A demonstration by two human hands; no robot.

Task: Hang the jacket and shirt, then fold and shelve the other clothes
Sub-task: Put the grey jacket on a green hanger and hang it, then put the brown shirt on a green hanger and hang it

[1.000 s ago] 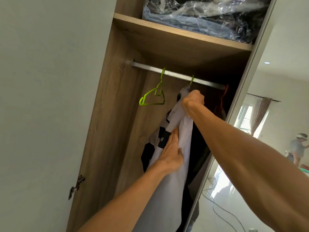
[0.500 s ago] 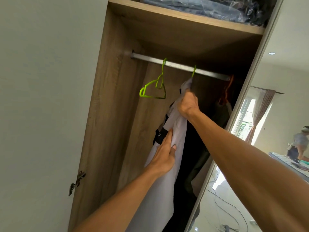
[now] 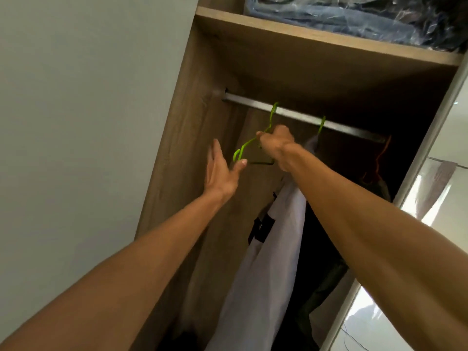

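While both bare arms reach up into the open wardrobe, the right hand [image 3: 274, 145] has its fingers curled round the empty green hanger [image 3: 241, 151], gripping it just under the hook where the shoulders meet. That hanger's hook sits over the metal rail [image 3: 301, 115], and its frame tilts down towards the left. The left hand [image 3: 220, 171] is held up just left of it with fingers straight and together and the thumb spread; it holds nothing, and the thumb tip lies right by the hanger's left end, though whether it touches cannot be told.

Just right of the right hand, the white shirt [image 3: 273, 249] hangs from the rail on a second green hanger, of which only the hook [image 3: 322, 124] shows. The shirt has a black patch on its left side and falls long, partly behind the right forearm. Further right, deep in shadow, an orange hanger [image 3: 379, 160] carries a dark garment [image 3: 329, 287].

The rail runs from the wardrobe's wooden side panel [image 3: 192, 148] on the left. Above it a wooden shelf [image 3: 316, 39] bears a bundle in clear plastic [image 3: 354, 19]. A pale wall [image 3: 88, 122] fills the left, and a mirrored door [image 3: 430, 224] edges the right
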